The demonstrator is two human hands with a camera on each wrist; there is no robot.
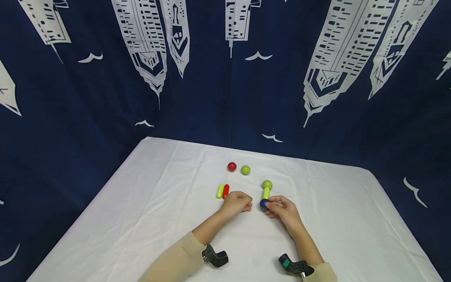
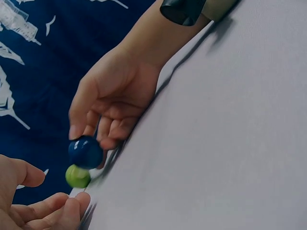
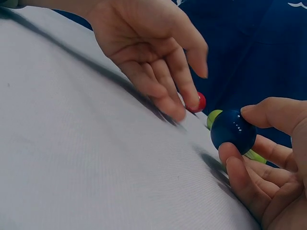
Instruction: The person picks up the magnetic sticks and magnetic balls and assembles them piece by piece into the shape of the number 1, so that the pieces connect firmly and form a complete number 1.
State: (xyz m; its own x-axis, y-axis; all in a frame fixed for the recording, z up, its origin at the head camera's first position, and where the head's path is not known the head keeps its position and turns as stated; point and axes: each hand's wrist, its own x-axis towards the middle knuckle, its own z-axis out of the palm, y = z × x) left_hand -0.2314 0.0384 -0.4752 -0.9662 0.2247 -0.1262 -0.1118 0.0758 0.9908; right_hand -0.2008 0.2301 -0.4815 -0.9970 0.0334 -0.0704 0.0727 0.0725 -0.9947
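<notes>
My right hand [image 1: 286,213] pinches a dark blue ball [image 3: 233,132] between thumb and fingers. In the head view this ball meets one end of a yellow-green stick [image 1: 266,193], whose far end carries a green ball [image 1: 267,184]. Left of it, my left hand [image 1: 237,203] hovers near the table with fingers loosely bent. Nothing shows between its thumb and fingertips in the left wrist view. Just beyond the left hand lie a red stick [image 1: 226,191] and another yellow-green stick [image 1: 220,191], side by side.
Farther back on the white-covered table [image 1: 169,188] sit a red ball [image 1: 231,167] and a loose green ball [image 1: 245,170], close together. A dark blue curtain [image 1: 218,102] with white building prints hangs behind the table's back edge.
</notes>
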